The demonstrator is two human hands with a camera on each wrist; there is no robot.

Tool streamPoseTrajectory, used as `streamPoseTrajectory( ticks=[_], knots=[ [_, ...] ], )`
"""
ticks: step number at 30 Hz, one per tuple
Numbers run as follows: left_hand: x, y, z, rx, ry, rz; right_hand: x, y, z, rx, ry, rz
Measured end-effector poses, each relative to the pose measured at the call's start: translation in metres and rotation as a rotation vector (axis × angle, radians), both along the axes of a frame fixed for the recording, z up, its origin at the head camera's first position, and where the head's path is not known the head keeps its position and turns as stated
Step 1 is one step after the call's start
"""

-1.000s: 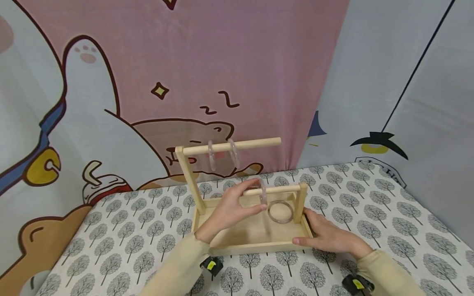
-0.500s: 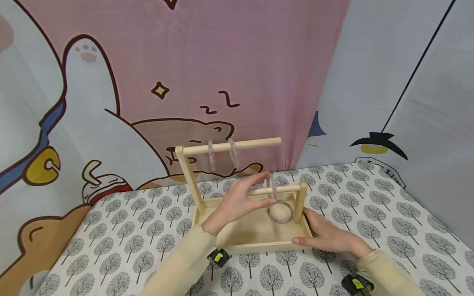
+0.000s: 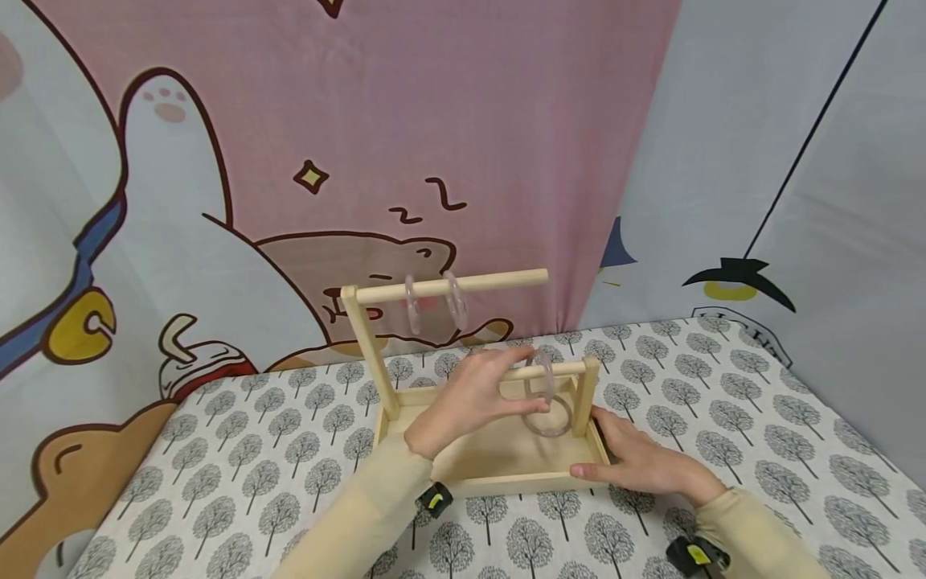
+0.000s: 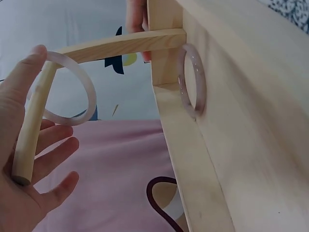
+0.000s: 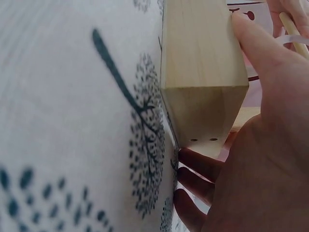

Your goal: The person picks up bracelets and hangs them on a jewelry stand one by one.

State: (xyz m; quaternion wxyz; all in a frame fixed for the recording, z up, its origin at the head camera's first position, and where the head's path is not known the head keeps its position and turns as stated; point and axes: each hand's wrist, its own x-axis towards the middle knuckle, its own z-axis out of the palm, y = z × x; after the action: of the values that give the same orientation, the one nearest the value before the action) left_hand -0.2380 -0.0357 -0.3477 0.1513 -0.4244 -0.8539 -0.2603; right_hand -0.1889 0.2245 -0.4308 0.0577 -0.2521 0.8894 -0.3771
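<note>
A wooden bangle stand (image 3: pixel 499 486) has a tray base and two bars at different heights. My left hand (image 3: pixel 466 398) pinches a translucent pale bangle (image 4: pixel 91 92) between thumb and fingers. That bangle encircles the lower bar (image 4: pixel 33 125), near its post. The bar's free end lies by the left palm in the left wrist view. Another bangle (image 4: pixel 201 82) rests in the tray at the post's foot. On the upper bar (image 3: pixel 510 280) hang two more bangles, one left (image 3: pixel 413 310) and one right (image 3: pixel 456 302). My right hand (image 3: pixel 644 458) grips the tray's right end, thumb at the front wall.
A tree-print cloth (image 3: pixel 289 498) covers the table beneath the stand. Behind it hangs a curtain (image 3: pixel 506 161) with cartoon animals. The taller post (image 3: pixel 370 350) rises at the stand's left end, left of my left hand.
My left hand has moved right, sliding the bangle along the lower bar towards its post. My right hand has stayed at the tray's end.
</note>
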Motion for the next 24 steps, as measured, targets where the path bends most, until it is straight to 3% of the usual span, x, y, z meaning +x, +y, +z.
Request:
streamPoseTrajectory(
  ticks=[4, 11, 16, 24],
  knots=[
    [0.0011, 0.0003, 0.0018, -0.063, 0.037, 0.022, 0.0018, -0.0017, 0.0058, -0.001, 0.003, 0.009],
    [0.0025, 0.0007, 0.0039, -0.109, -0.002, 0.037, 0.0008, -0.0003, 0.0014, 0.022, 0.004, -0.024],
    [0.0029, 0.0007, 0.0028, -0.11, 0.009, 0.046, 0.0011, -0.0009, 0.002, 0.004, 0.046, 0.006],
    [0.0033, -0.0005, 0.0023, -0.093, 0.007, 0.031, -0.0002, 0.0001, -0.0039, 0.007, 0.014, -0.022]
  ],
)
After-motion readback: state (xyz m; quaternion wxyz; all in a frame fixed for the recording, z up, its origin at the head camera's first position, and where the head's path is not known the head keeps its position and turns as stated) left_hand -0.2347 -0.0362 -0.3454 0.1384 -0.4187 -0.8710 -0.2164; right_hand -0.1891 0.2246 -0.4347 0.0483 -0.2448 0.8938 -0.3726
